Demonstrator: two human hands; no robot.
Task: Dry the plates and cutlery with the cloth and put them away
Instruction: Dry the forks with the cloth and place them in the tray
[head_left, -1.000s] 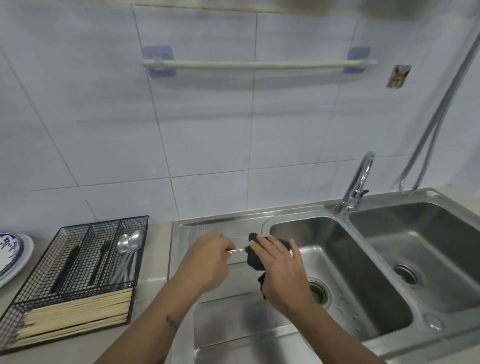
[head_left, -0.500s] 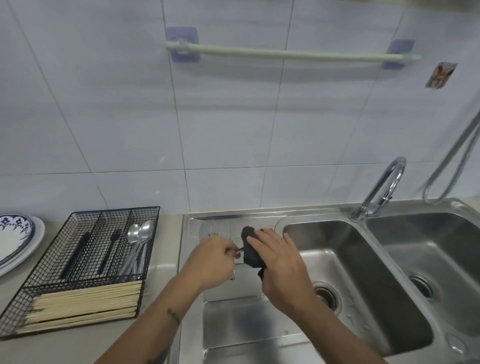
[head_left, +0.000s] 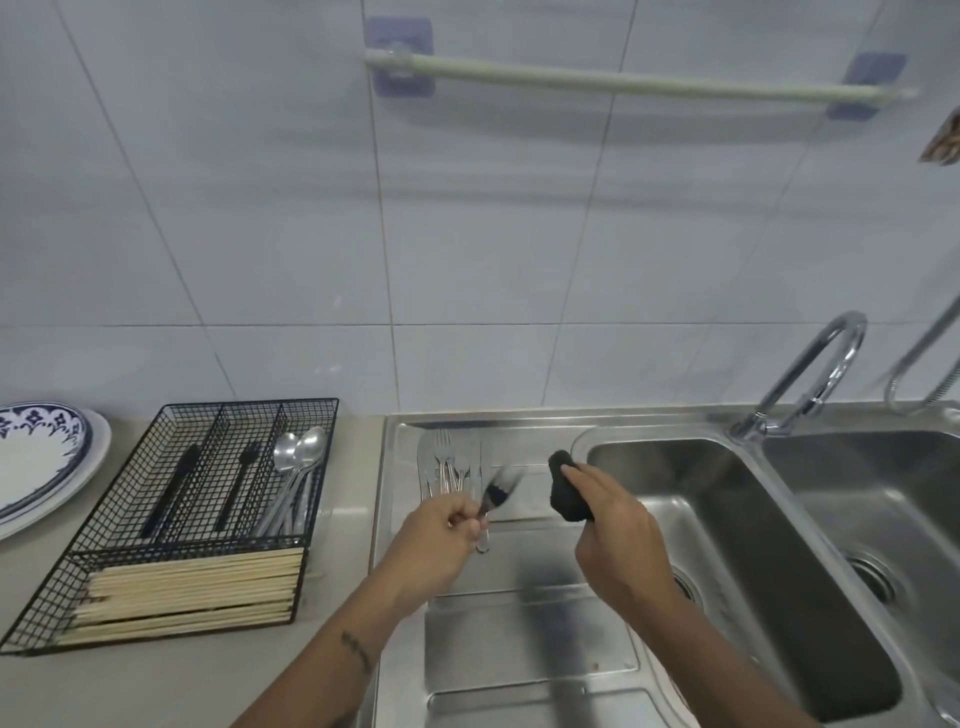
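— Cutlery: what is in hand?
— One fork (head_left: 497, 493), blurred, held by the left hand (head_left: 448, 525) above the steel draining board (head_left: 519, 649); the fingers (head_left: 470, 526) are curled round its handle, tines pointing up and to the right. The handle end shows below the fist.

— And the cloth?
— Cloth (head_left: 566, 488), dark, bunched. The right hand (head_left: 610, 525) grips it, fingers wrapped over the top, just right of the fork and apart from it, near the rim of the left sink basin (head_left: 727, 545).

— Undried stock?
— A small pile of forks and other cutlery (head_left: 451, 467), lying flat at the back of the draining board, just behind the left hand. The count cannot be told.

— Put away?
— Black wire organiser (head_left: 171, 525) on the bench (head_left: 182, 686), left of the draining board. Right-hand slot: several steel spoons (head_left: 298, 467), bowls to the wall. Middle and left slots: one black-handled utensil each (head_left: 239, 483), type unclear. Front compartment: pale chopsticks (head_left: 192, 592), stacked crosswise.

— Plates?
— Stacked plates (head_left: 36, 462) at the far left of the bench, top one white with a blue-patterned rim, partly cut off by the edge of view.

— Fixtures?
— Tap (head_left: 810, 384) between the two basins; a rail (head_left: 634, 83) on the tiled wall.
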